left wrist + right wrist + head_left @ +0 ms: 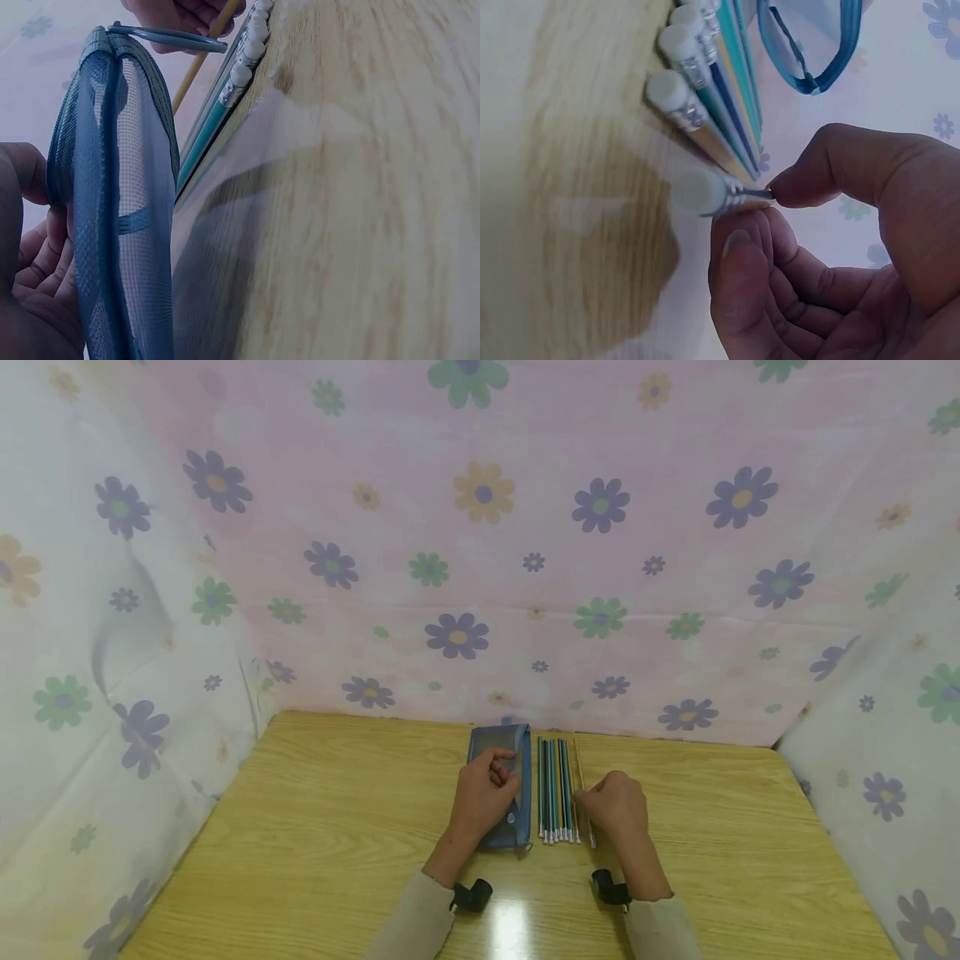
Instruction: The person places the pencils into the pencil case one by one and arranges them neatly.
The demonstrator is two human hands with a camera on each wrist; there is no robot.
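A blue mesh zip pencil case lies near the middle of the table. My left hand is over it and, in the left wrist view, pinches the edge of the mesh between thumb and curled fingers. To its right lies a row of several pencils, side by side, white eraser ends toward me. My right hand pinches a natural wood-coloured pencil just right of the row. The right wrist view shows its white eraser beside thumb and fingertips.
The wood-grain table extends to both sides. A flowered cloth hangs behind it and along the left and right. Black wrist cameras sit at both cuffs. A zip pull sticks out from the case.
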